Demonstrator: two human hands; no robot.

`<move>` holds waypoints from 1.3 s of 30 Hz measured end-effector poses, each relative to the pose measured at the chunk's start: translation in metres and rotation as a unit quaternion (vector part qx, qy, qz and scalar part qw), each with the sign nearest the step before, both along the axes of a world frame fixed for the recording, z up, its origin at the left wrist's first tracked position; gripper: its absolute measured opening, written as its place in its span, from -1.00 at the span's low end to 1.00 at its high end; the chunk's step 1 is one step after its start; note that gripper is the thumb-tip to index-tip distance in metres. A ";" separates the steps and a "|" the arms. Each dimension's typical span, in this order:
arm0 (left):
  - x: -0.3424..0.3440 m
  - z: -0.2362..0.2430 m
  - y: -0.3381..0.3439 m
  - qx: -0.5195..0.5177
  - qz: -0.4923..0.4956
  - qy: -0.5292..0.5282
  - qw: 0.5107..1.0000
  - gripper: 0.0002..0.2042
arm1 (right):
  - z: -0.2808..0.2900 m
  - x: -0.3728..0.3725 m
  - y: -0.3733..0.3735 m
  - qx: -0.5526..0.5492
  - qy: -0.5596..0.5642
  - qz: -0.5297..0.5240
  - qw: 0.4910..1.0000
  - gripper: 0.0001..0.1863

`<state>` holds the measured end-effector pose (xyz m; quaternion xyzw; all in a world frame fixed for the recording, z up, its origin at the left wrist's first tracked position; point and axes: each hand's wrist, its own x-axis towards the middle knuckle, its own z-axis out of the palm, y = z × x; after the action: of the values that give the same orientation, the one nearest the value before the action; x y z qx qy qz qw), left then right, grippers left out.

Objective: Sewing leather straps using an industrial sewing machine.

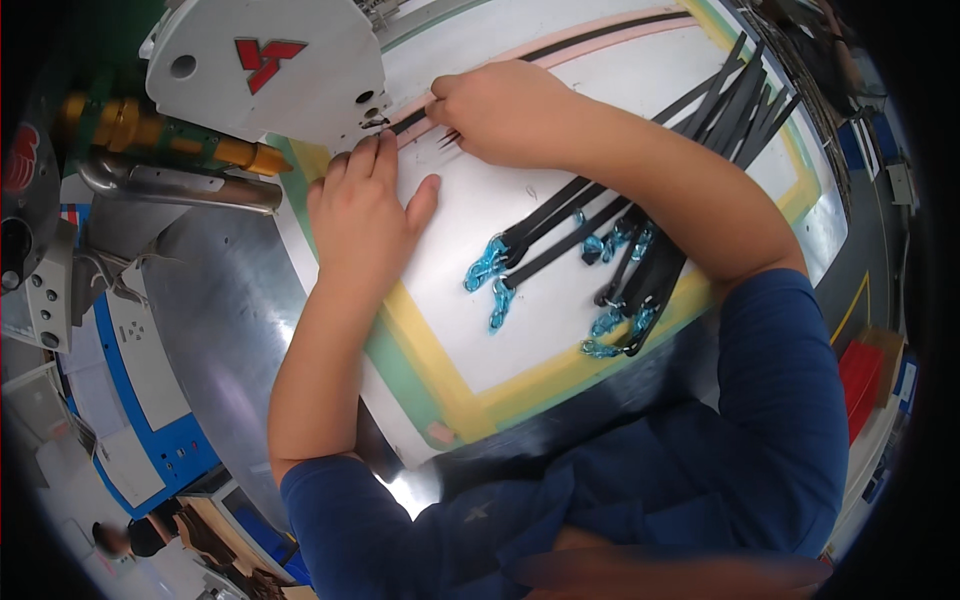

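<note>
My left hand [362, 215] lies flat with its fingers stretched out, the fingertips beside the machine head and at the near end of a black strap [408, 122]. That strap runs along a pink strip [600, 38] toward the far right. My right hand [505, 112] is closed, its thumb and fingers bent down at the strap. Two thin dark points of what look like tweezers [450, 138] stick out from under it; the rest is hidden by the hand. Beneath my right forearm lie several loose black straps [560, 240], their ends wrapped in blue plastic [487, 265].
A white sewing machine head [262, 70] stands at the far left. Beside it are a brass-coloured cylinder [225, 150] and a metal tube [180, 187]. The white work board [430, 330] has yellow and green tape edges. A blue-framed control panel [150, 400] sits at lower left.
</note>
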<state>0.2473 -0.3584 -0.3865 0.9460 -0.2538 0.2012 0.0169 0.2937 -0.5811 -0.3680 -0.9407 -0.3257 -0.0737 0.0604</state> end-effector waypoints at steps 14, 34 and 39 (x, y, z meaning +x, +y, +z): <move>0.005 0.000 -0.006 0.010 0.025 0.037 0.999 -0.40 | -0.002 0.008 -0.003 0.001 0.000 0.002 1.000 -0.79; 0.005 -0.008 -0.003 -0.004 0.009 -0.024 1.000 -0.38 | -0.001 0.000 0.003 0.016 -0.029 -0.001 0.999 -0.81; 0.006 -0.009 -0.005 0.003 0.013 -0.023 1.000 -0.38 | -0.002 0.000 -0.001 0.027 -0.034 0.000 0.999 -0.81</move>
<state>0.2530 -0.3636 -0.3960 0.9445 -0.2419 0.2224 0.0059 0.2933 -0.5822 -0.3702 -0.9357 -0.3254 -0.1139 0.0744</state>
